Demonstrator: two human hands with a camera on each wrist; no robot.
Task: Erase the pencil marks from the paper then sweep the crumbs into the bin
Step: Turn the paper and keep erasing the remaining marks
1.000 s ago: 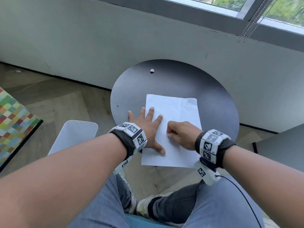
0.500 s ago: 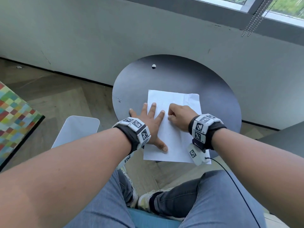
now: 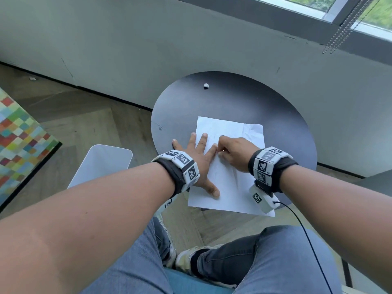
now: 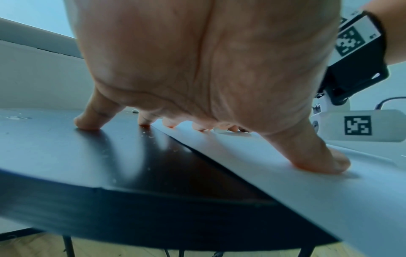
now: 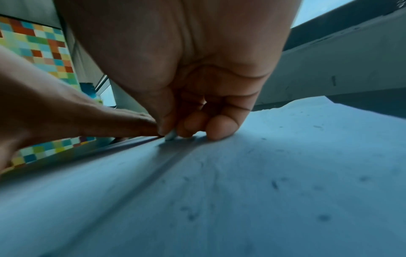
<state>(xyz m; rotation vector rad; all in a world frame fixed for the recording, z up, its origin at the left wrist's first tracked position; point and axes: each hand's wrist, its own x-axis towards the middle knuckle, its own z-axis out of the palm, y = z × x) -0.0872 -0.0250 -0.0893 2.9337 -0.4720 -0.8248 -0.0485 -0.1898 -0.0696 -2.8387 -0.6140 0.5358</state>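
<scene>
The paper [image 3: 229,179] was matt and creased (rumpled at one corner); my desk [image 3: 244,102] was dark, smooth, faintly glossy.

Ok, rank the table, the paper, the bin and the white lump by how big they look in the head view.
1. table
2. paper
3. bin, partly hidden by the arm, so its rank against the paper is unsure
4. white lump

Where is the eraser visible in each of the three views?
Head: hidden inside the right hand on the paper.
Left wrist: a pale bit at the fingertips, centre-right, probably the eraser.
Right wrist: centre, pinched tip touching the paper.
Shared landmark: the left hand pressing on the paper.
</scene>
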